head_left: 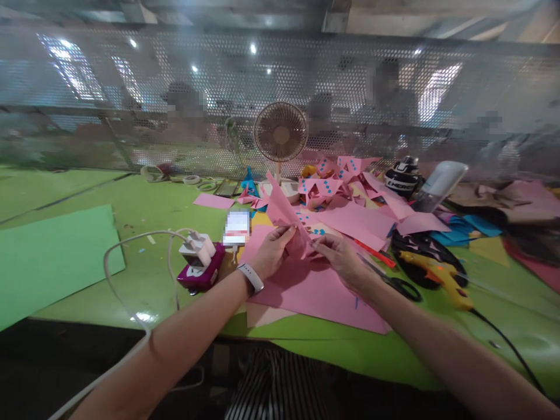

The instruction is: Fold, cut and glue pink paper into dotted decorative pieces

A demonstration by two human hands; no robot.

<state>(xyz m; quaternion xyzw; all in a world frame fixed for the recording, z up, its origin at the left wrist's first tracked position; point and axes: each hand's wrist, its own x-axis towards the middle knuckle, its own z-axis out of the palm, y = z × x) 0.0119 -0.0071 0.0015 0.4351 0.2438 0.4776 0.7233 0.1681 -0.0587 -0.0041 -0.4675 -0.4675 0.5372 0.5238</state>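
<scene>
My left hand (272,252) and my right hand (339,256) both pinch a folded piece of pink paper (286,219) with blue dots, held up a little above a large pink sheet (317,289) on the green table (131,204). A white watch band sits on my left wrist. The paper's pointed end sticks up and to the left between the two hands. Black-handled scissors (396,283) lie just right of my right hand.
A yellow glue gun (437,274) with a black cord lies at the right. A purple device (200,274) with a white plug and cable sits at the left, beside a green sheet (52,256). A small fan (280,133), folded pink shapes (336,181) and a perforated metal screen stand behind.
</scene>
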